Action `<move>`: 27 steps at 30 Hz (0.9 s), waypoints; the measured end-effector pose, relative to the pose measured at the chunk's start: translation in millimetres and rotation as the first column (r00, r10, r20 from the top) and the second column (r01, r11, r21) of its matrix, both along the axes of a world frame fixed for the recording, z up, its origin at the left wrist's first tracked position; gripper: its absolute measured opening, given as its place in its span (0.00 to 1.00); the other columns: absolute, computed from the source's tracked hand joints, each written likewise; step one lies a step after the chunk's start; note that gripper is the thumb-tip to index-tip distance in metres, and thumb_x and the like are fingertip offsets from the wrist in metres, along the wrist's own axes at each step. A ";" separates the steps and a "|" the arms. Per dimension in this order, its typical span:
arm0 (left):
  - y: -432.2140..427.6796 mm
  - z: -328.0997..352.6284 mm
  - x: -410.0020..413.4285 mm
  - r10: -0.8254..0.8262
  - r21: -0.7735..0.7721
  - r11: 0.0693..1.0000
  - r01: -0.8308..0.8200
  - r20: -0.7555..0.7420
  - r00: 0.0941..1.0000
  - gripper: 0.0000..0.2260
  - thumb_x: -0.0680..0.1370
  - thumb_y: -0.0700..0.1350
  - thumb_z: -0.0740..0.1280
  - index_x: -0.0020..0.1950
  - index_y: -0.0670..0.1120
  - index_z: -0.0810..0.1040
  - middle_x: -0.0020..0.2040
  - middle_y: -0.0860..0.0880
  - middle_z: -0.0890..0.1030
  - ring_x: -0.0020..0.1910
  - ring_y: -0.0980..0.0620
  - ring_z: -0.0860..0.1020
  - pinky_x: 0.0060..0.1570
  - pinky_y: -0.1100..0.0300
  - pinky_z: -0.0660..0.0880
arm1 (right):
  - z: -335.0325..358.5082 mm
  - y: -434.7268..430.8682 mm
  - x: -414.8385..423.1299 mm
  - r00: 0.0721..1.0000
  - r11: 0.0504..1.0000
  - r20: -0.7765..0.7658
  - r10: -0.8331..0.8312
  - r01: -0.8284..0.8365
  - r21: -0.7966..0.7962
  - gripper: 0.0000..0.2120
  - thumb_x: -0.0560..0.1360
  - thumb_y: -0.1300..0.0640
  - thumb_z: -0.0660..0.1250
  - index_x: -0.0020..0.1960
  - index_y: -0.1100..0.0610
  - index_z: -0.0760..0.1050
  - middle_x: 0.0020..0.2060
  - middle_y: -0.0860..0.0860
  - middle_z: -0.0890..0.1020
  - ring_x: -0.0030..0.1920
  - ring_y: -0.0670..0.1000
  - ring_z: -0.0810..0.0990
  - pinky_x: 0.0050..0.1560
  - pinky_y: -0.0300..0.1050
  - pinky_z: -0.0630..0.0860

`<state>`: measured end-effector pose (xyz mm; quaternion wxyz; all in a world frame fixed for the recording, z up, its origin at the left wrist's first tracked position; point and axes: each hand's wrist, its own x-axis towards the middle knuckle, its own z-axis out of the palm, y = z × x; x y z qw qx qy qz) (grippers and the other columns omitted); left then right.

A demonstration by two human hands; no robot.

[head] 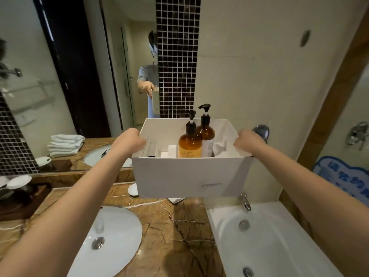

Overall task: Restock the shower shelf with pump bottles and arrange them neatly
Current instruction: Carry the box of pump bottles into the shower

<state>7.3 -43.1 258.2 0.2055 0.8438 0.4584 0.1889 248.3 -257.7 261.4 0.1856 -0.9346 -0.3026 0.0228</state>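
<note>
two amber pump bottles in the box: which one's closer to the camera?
The left amber pump bottle, with the tan label: it stands in front and partly overlaps the right amber pump bottle, whose pump head rises higher behind it.

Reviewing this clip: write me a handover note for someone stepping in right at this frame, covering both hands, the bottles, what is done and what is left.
Left hand: closed on the left rim of the white box.
Right hand: closed on the right rim. The box is held up above the marble counter, between the sink and the bathtub.
Two amber pump bottles stand upright inside the box, touching, with small white packs beside them.
Done: supplies brought into the bathroom.
Left: no shower shelf is in view; set the box down, take out the bottles, place and line them up.
</note>
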 end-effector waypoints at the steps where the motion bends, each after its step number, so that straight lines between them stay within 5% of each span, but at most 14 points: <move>1: -4.1 7.6 0.0 -0.004 -0.001 1.000 0.004 0.010 1.000 0.08 0.72 0.38 0.62 0.33 0.43 0.69 0.32 0.46 0.71 0.30 0.50 0.70 0.27 0.59 0.62 | 9.2 -5.8 0.3 1.000 1.000 0.006 0.000 0.000 0.002 0.12 0.75 0.64 0.55 0.54 0.64 0.73 0.57 0.64 0.78 0.55 0.63 0.77 0.48 0.47 0.71; 10: -39.8 33.4 9.5 -0.070 -0.029 0.997 0.072 0.054 0.996 0.04 0.69 0.36 0.63 0.43 0.38 0.75 0.38 0.42 0.76 0.37 0.44 0.75 0.37 0.57 0.71 | 43.4 -56.4 4.1 0.998 0.998 -0.021 -0.054 0.055 0.042 0.14 0.74 0.63 0.59 0.57 0.66 0.75 0.55 0.63 0.79 0.55 0.63 0.78 0.47 0.48 0.73; 15: -57.7 29.9 25.0 -0.127 -0.047 0.991 0.129 0.046 0.991 0.03 0.71 0.37 0.62 0.37 0.42 0.71 0.36 0.45 0.75 0.33 0.47 0.73 0.30 0.60 0.67 | 45.9 -85.1 3.8 0.991 0.991 -0.061 -0.122 0.125 0.051 0.16 0.75 0.62 0.59 0.62 0.64 0.73 0.57 0.61 0.79 0.55 0.62 0.78 0.55 0.52 0.77; 18: -62.8 36.4 37.8 -0.204 -0.037 0.978 0.205 0.027 0.979 0.01 0.69 0.36 0.63 0.38 0.41 0.71 0.38 0.43 0.74 0.36 0.45 0.72 0.34 0.57 0.66 | 47.9 -105.6 1.0 0.982 0.980 -0.060 -0.180 0.184 0.079 0.15 0.76 0.62 0.61 0.61 0.64 0.74 0.55 0.60 0.79 0.55 0.60 0.78 0.49 0.48 0.73; 22: -72.3 51.2 61.1 -0.322 0.007 0.947 0.322 0.022 0.947 0.04 0.70 0.37 0.64 0.44 0.40 0.74 0.37 0.45 0.74 0.38 0.46 0.74 0.38 0.55 0.71 | 54.1 -138.3 -8.0 0.957 0.954 -0.013 -0.290 0.290 0.077 0.12 0.75 0.62 0.61 0.55 0.66 0.76 0.41 0.57 0.77 0.42 0.57 0.75 0.37 0.42 0.68; 27: -91.5 61.1 89.3 -0.484 0.040 0.875 0.483 0.025 0.875 0.08 0.71 0.38 0.64 0.49 0.42 0.71 0.43 0.44 0.74 0.44 0.44 0.75 0.45 0.53 0.74 | 65.4 -181.3 -24.4 0.884 0.882 0.018 -0.467 0.464 0.082 0.14 0.74 0.62 0.61 0.58 0.67 0.74 0.48 0.60 0.78 0.46 0.58 0.76 0.38 0.43 0.70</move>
